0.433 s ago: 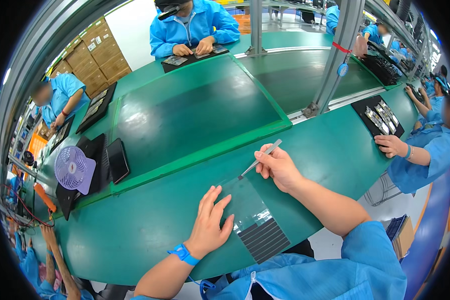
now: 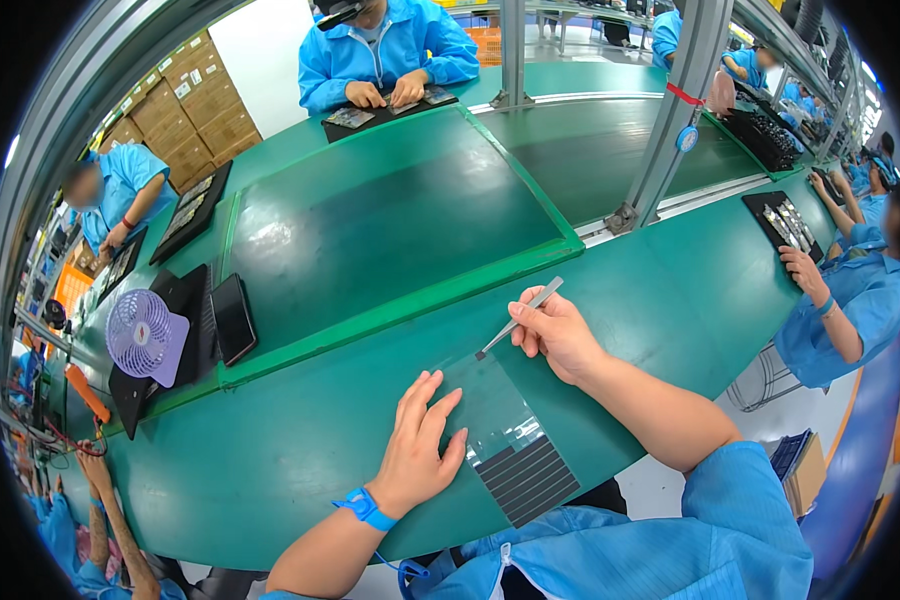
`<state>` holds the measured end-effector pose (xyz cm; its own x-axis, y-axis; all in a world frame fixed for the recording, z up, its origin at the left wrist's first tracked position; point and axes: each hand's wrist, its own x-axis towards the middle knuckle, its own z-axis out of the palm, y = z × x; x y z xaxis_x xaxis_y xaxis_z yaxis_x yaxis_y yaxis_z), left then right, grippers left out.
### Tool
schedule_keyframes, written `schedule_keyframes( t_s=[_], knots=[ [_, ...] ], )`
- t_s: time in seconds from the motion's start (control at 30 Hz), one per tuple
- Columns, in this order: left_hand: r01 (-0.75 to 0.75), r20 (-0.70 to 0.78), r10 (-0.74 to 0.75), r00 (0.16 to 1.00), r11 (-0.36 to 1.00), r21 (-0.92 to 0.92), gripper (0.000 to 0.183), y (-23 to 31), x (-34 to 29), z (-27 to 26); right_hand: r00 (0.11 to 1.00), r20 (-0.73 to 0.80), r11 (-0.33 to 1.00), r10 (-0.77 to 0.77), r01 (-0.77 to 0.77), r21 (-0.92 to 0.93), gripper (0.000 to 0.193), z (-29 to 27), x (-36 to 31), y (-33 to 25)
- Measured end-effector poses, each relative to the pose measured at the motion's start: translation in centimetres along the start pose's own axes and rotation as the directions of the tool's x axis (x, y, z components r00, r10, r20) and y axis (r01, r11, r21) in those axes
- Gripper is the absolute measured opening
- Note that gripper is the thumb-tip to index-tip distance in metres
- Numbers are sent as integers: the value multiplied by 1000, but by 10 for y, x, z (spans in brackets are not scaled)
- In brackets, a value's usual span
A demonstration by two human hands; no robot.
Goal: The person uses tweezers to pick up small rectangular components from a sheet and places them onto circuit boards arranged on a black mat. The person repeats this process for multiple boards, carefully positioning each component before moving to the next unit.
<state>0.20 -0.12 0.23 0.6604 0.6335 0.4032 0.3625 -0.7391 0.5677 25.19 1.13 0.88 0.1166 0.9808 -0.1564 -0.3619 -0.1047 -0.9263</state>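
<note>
A clear plastic sheet (image 2: 495, 400) lies on the green table in front of me. Dark strips (image 2: 528, 478) in rows cover its near end. Fingers spread, my left hand (image 2: 417, 445) rests flat at the sheet's left edge. My right hand (image 2: 558, 333) pinches a pair of metal tweezers (image 2: 523, 315) near the sheet's far right side. The tweezers' tips meet a small dark piece (image 2: 481, 355) at the sheet's far end; whether they grip it is too small to tell. A blue wrist strap (image 2: 366, 508) circles my left wrist.
A purple fan (image 2: 148, 338) and a dark phone (image 2: 233, 318) stand at the left. Beyond is a green-edged conveyor belt (image 2: 390, 210), with a metal post (image 2: 665, 130) to the right. Co-workers sit across, left and right; one holds a black tray (image 2: 785, 225).
The co-worker at the right has moved the black tray farther right, away from me. My own hands, the tweezers and the sheet stay where they were.
</note>
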Motion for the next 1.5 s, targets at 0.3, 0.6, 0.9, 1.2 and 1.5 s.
schedule_keyframes(
  t_s=[0.3, 0.6, 0.9, 1.2, 1.5],
  knots=[
    [-4, -10, 4, 1000, 1000, 1, 48, 0, 0, 1, 1000, 2, 1000, 0, 0, -2, 18, 0, 1, 0],
    [-14, -12, 14, 1000, 1000, -5, 47, -1, 0, 1, 1000, -2, 1000, -8, 8, -5, 18, 1, -1, -1],
    [-7, -11, 6, 1000, 1000, -4, 47, 0, 0, 1, 1000, 10, 1000, -4, 4, -14, 18, 0, 0, 0],
    [-1, -8, 1, 1000, 1000, 3, 46, 0, 0, 3, 1000, -1, 1000, 3, -3, -16, 18, 1, -1, -1],
    [-11, -1, 11, 1000, 1000, 0, 47, -4, -2, 1, 999, 14, 999, -33, 33, -16, 17, 1, 0, 4]
  ],
)
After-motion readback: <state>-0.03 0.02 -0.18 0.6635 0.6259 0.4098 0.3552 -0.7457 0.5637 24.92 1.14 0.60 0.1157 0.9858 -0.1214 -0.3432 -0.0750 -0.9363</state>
